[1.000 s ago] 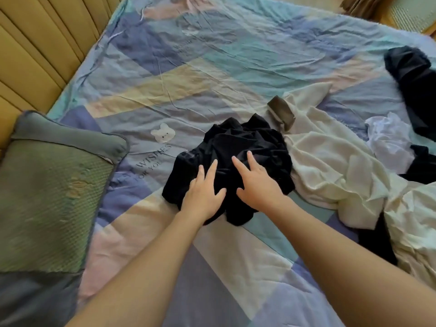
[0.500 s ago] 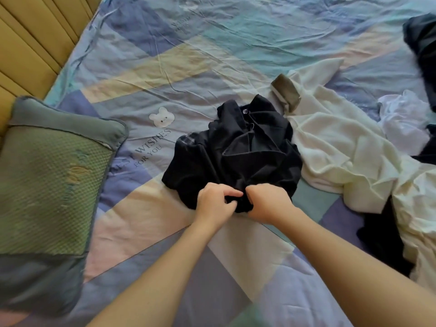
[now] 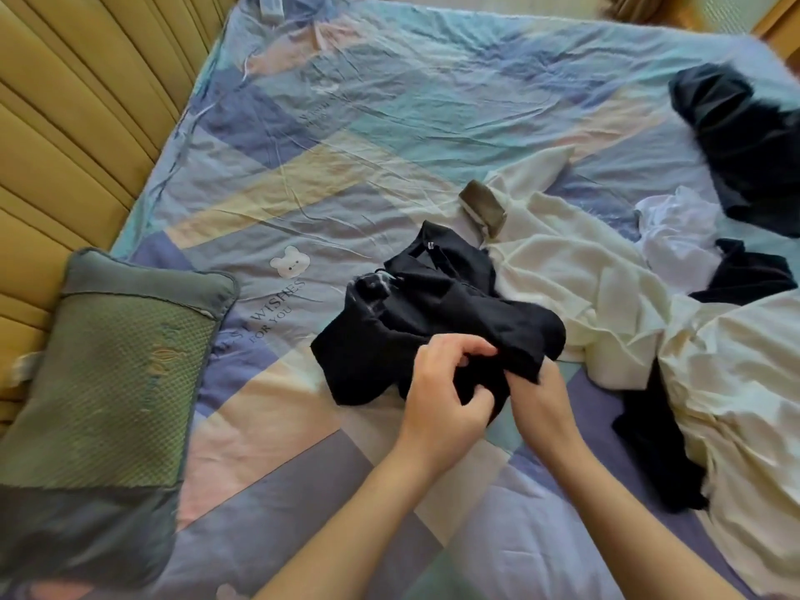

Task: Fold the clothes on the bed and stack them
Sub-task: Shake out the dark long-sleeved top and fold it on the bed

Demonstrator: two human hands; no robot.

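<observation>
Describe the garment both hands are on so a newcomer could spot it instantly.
On the patchwork bedspread, look just right of the printed white bear. The crumpled black garment lies there, its near edge gripped by the left hand and right hand. Other dark clothes lie far right, untouched.

Both bare forearms reach forward from the lower edge and converge near the middle. The left hand [image 3: 446, 385] has fingers curled, thumb and forefinger pinching dark cloth. The right hand [image 3: 541, 398], just beside it, curls into the same cloth, knuckles up.
</observation>
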